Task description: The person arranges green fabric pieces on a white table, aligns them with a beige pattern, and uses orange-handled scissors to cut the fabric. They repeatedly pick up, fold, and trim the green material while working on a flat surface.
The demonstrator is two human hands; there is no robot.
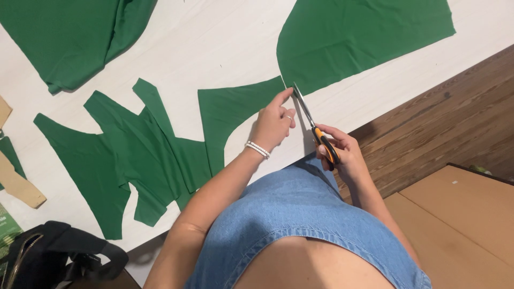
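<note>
The right hand [342,152] is gripping orange-handled scissors [313,126], its grip pressed tight around the handles, blades pointing at the green fabric [230,109] lying on the white desk [214,43]. The left hand [274,124] is pressing fingertips spread onto that fabric's edge.

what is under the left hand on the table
The left hand presses on the pointed tip of a green fabric piece, beside the scissors. The white table lies below. Whatever sits directly beneath the palm is hidden.
</note>
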